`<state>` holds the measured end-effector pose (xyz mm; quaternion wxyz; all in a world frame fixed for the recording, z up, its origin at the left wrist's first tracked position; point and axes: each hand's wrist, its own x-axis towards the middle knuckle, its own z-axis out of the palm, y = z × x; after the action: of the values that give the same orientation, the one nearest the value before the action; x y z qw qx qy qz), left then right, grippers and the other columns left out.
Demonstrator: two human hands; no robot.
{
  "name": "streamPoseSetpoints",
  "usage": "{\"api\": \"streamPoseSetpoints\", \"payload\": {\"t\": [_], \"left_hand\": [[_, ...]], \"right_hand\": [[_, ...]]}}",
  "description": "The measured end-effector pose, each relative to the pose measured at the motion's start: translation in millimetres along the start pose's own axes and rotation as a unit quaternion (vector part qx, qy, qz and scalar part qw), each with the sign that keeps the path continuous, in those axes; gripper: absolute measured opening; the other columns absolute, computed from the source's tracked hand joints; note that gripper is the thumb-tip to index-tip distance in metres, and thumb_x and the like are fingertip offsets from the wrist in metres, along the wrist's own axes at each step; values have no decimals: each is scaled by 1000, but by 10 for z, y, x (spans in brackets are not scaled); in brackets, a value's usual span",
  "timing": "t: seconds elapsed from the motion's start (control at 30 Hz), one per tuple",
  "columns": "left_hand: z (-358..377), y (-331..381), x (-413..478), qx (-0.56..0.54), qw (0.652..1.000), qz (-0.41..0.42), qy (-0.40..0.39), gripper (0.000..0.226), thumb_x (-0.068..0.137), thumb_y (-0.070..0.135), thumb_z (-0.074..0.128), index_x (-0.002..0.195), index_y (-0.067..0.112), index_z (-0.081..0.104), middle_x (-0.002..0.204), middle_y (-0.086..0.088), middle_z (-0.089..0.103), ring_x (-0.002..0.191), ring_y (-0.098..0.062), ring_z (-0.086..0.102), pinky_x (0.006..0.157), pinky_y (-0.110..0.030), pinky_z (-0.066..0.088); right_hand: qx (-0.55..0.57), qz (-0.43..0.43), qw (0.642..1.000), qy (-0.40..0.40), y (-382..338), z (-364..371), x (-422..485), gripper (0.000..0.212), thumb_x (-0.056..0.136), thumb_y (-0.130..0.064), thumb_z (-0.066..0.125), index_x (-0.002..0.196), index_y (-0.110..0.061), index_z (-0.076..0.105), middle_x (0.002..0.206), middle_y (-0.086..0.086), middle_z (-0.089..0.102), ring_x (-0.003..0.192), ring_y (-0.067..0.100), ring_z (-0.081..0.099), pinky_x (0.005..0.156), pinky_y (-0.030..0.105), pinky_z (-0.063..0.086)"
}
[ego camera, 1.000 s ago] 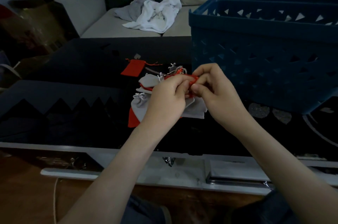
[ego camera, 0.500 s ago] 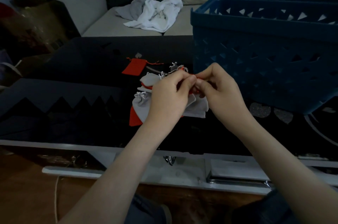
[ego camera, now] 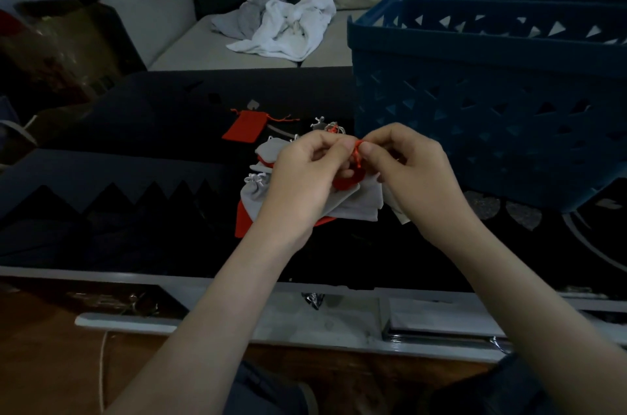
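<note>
step: cinching the red pouch. The left hand and right hand both pinch its drawstring at the neck, fingertips almost meeting. The pouch body hangs between the hands, just above the pouch pile.
next: probably pull the cord ends apart to close it. Needs a firm pinch, since thin cord slips.
left of hands: dark counter, with one flat red pouch beyond the left hand and well apart. This is the roomy side.
under hands: grey and red pile. Can't tell if the held pouch touches it.
right of hands: blue basket, its wall near the right hand. This is the tight side, so pull short there.
near edge: both forearms cross the counter's front edge.
</note>
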<state>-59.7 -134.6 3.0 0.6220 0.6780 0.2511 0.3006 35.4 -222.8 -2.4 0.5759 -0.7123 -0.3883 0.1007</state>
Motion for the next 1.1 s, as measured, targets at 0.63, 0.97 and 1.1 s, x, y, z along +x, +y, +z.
{"api": "streamPoseSetpoints", "payload": {"t": [0.63,0.97,1.1], "left_hand": [[18,-13,7,99,994,27,-42,15,93,17,59,85,9,69,80,-14,70,74,-21,67,73,-30,53],[58,-34,-21,130,986,94,40,12,91,17,61,83,18,71,76,7,70,75,-3,65,70,-15,49],[80,1,-57,138,980,129,54,15,92,16,61,81,22,70,68,13,68,70,4,62,66,-8,42]], "right_hand": [[-64,3,998,-6,-94,-139,2,17,89,-18,62,73,-23,63,65,-9,60,61,-3,52,59,10,41],[-8,80,993,-83,-87,-91,8,14,89,-14,62,77,-20,68,65,-4,62,52,-3,51,51,14,43],[47,103,991,-67,-120,-88,-6,21,90,-9,60,72,-16,68,61,-3,62,50,-2,52,47,15,41]]}}
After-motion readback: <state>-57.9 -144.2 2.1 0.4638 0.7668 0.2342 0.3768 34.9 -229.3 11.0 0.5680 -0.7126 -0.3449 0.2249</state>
